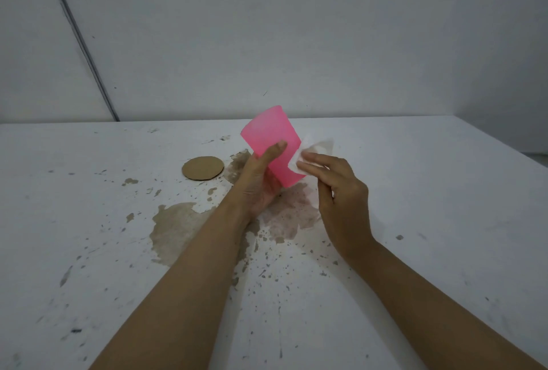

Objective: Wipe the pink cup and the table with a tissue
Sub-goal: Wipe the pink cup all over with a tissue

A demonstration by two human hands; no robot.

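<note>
Worktop (444, 191): white and scuffed, backed by a plain pale wall (296, 28); a brown spill (175, 227) and many specks lie under and to the near left of the pink cup (268, 138).
Pink cup: lifted clear of the worktop and tilted, wider end up and away, narrower end down toward the person.
Left hand (261, 179): curled round the cup from below, thumb laid across its near wall.
Right hand (341, 200): fingers pinch a white tissue (308, 147) and press it to the cup's right wall.
Step in hand: wiping the cup's outside, as I judge it; the worktop is not yet wiped.
Doing it well: grip the cup firmly with the left hand and turn it a little at a time, so the tissue meets each strip of wall; keep a clean fold outward (so thin a sheet probably soaks and tears fast); take in rim and base too.
Cup contents: the inside is out of sight; nothing is seen pouring out.
Cardboard disc (203, 168): flat on the worktop, left of the cup, carrying nothing.
Left to do: the spill under the cup, likely needing a fresh face of tissue.
</note>
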